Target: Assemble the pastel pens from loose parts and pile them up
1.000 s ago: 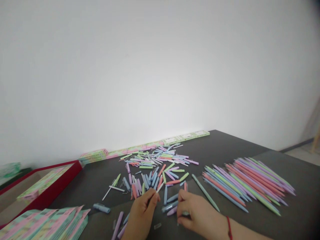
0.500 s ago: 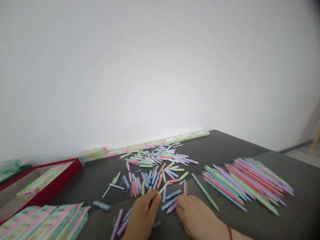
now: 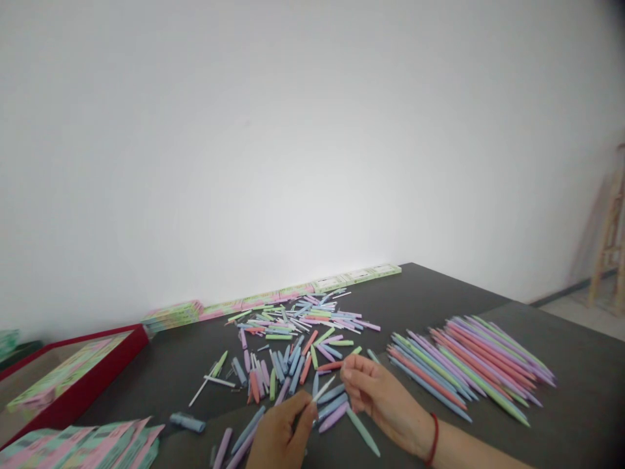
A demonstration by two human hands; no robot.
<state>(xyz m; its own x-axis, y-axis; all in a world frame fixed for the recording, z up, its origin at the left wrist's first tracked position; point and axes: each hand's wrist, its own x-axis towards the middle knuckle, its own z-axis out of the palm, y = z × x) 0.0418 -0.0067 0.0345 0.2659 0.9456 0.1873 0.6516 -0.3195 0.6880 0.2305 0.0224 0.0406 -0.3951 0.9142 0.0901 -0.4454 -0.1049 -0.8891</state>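
Note:
My left hand (image 3: 283,430) pinches a thin white pen refill (image 3: 324,389) between thumb and fingers, its tip slanting up to the right. Facing it, my right hand (image 3: 378,397) is raised a little, thumb and fingertips pressed together. Whatever sits in that pinch is too small or hidden to name. Under and between the hands lie blue pen barrels (image 3: 332,395), a purple barrel (image 3: 334,413) and a green barrel (image 3: 364,431). A heap of loose pastel pen parts (image 3: 278,365) spreads just beyond. Another green pen (image 3: 373,355) is mostly covered by my right hand.
Rows of pastel pens (image 3: 469,365) lie on the right of the dark table (image 3: 195,352). Printed packets (image 3: 83,446) and a red-edged box (image 3: 97,371) occupy the left. Flat boxes (image 3: 263,298) line the wall. A wooden stand (image 3: 608,241) is far right.
My right hand has lifted from the pen parts and moved near the refill tip. The left hand still holds the refill, and the view has shifted slightly right.

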